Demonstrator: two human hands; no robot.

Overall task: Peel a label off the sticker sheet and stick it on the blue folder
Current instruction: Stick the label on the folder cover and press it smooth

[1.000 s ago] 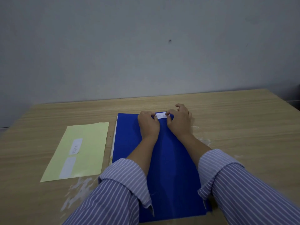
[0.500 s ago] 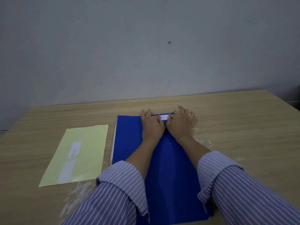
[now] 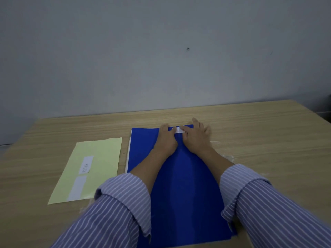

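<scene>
Head view: label (image 3: 179, 130) (half-hidden) under fingers (image 3: 186, 129)

A pale wood-grain surface (image 3: 268, 140) stood against a plain grey wall (image 3: 125, 59), which bore one small dark spot (image 3: 187, 48). White scuffed patches (image 3: 227, 156) marked the wood.

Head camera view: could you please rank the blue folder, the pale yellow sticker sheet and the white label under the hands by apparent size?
1. Blue folder, largest, though nearest the camera.
2. Pale yellow sticker sheet.
3. White label, smallest, partly covered by both hands.
</scene>
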